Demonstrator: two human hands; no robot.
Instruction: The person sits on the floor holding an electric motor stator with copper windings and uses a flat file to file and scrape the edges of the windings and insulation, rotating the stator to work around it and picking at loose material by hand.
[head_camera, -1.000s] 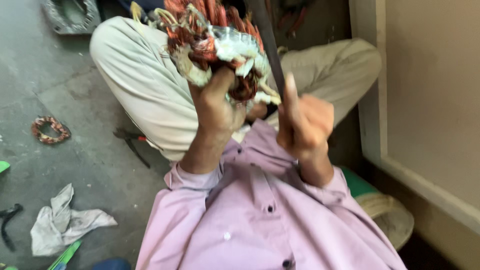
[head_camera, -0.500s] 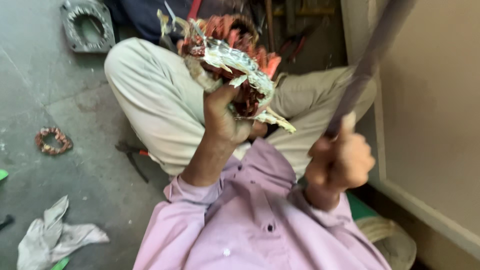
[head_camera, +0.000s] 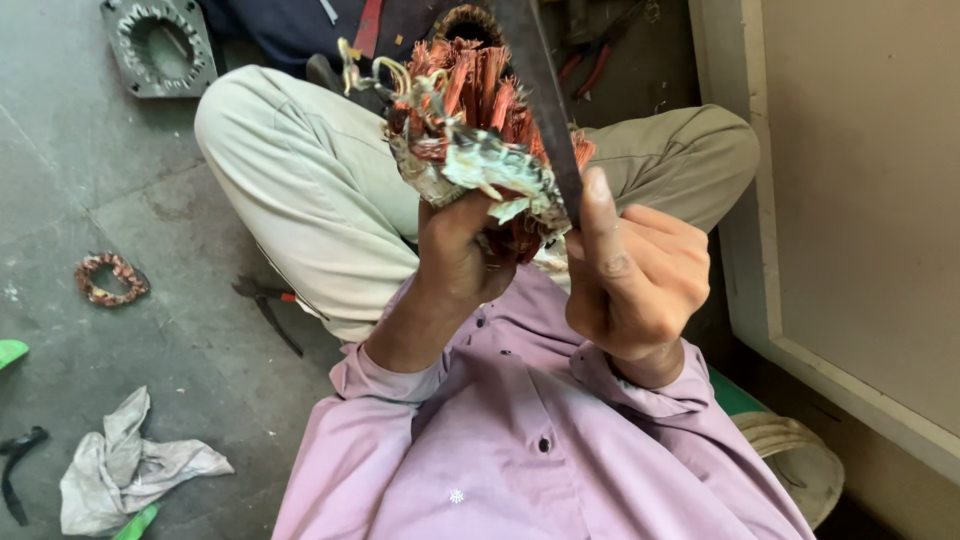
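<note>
I sit cross-legged on the floor in a pink shirt and beige trousers. My left hand (head_camera: 462, 250) grips a bundle of copper winding wire (head_camera: 470, 120) wrapped with torn pale insulation paper, held up in front of my chest. My right hand (head_camera: 635, 275) is closed round a long flat dark metal bar (head_camera: 535, 90), thumb stretched up along it. The bar's edge lies against the right side of the copper bundle.
On the grey concrete floor lie a small copper wire ring (head_camera: 108, 278), dark pliers (head_camera: 268, 305), a crumpled white rag (head_camera: 125, 465) and a square metal motor stator (head_camera: 160, 45) at top left. A pale wall panel (head_camera: 860, 200) stands close on my right.
My right hand swung out to the right with the bar, then came back in, so the bar now rests against the copper bundle again. My left hand kept its hold.
</note>
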